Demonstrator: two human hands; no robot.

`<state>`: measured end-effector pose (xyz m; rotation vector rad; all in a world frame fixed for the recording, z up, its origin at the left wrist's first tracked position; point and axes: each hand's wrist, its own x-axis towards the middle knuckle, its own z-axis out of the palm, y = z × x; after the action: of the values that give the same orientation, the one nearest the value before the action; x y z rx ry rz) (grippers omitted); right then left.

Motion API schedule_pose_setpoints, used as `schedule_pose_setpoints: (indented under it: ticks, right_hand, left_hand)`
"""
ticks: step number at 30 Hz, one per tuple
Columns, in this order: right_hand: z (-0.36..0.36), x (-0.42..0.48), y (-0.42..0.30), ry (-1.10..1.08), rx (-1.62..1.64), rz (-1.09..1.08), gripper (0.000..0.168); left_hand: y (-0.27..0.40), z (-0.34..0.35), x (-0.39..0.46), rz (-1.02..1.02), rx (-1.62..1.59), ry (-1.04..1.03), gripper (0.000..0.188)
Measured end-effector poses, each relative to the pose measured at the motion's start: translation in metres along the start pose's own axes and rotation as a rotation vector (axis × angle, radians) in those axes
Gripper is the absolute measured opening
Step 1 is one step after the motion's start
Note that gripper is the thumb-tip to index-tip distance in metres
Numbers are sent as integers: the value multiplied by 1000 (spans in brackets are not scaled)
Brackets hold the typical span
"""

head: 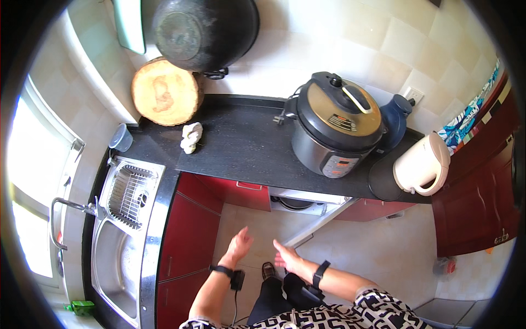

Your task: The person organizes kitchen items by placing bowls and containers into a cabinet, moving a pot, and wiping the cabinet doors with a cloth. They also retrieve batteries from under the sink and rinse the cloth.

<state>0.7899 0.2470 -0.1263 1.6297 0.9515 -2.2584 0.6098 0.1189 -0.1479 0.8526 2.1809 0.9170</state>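
My left hand (240,245) is held out above the floor, in front of the red cabinets, with nothing in it. To its right my right hand (288,257) is empty too, its thumb raised away from the fingers. That hand is nearest to an opened cabinet door (314,227), which swings out over the floor below the counter. Behind the door, a dark round pan (295,203) shows inside the white-framed cabinet opening. The two hands are apart from each other. Each wrist wears a black strap.
The black countertop (242,140) carries an electric pressure cooker (339,127), a cream kettle (422,166), a crumpled cloth (191,137) and a plastic tub (121,138). A wooden chopping board (165,91) leans below a black wok (205,33). On the left is a steel sink (119,263) with a drain basket (128,193).
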Motion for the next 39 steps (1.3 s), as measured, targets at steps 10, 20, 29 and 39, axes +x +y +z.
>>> schedule_pose_setpoints:
  ticks: [10, 20, 29, 39]
  right_hand:
    - [51, 89, -116, -39, 58, -178, 63]
    - [8, 130, -156, 102, -714, -727, 70]
    - [-82, 86, -92, -337, -1259, -546, 51]
    - [-191, 9, -56, -36, -1228, -217, 48]
  left_hand:
    - [-181, -18, -292, -670, -36, 178, 61]
    - [-144, 12, -299, -727, -63, 111, 61]
    - [-64, -64, -78, -169, -160, 391, 58]
    - [62, -220, 194, 142, 575, 843, 72]
